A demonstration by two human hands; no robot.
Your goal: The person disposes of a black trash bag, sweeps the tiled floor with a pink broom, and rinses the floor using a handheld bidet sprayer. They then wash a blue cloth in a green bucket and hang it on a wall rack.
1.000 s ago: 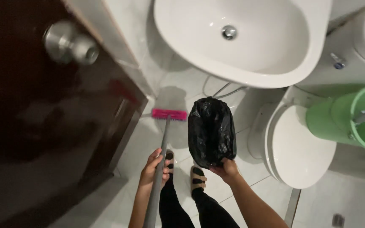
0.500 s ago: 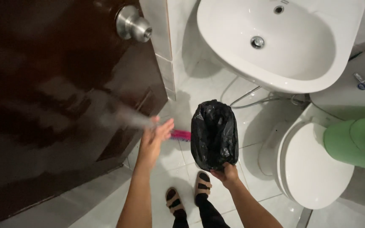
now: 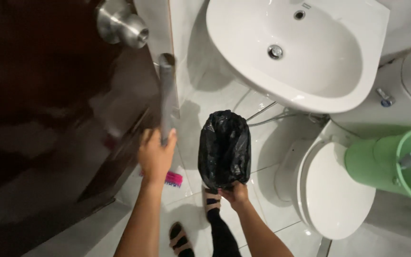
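My left hand (image 3: 155, 154) grips the grey handle of a mop (image 3: 166, 95), which stands nearly upright beside the dark wooden door (image 3: 48, 119). The mop's pink head (image 3: 173, 179) shows on the white floor tiles just below that hand. My right hand (image 3: 234, 194) holds the lower end of a small bin lined with a black plastic bag (image 3: 224, 147), lifted above the floor under the sink. My feet in dark sandals (image 3: 186, 233) stand below both hands.
A white washbasin (image 3: 300, 47) hangs above, with hoses beneath it. A white toilet with closed lid (image 3: 338, 190) is at right, and a green bucket (image 3: 396, 164) sits beside it. A round metal doorknob (image 3: 120, 21) juts from the door at upper left.
My left hand has closed on the mop handle, which now stands more upright by the door. The view has shifted, and the bin with the black bag stays in my right hand.
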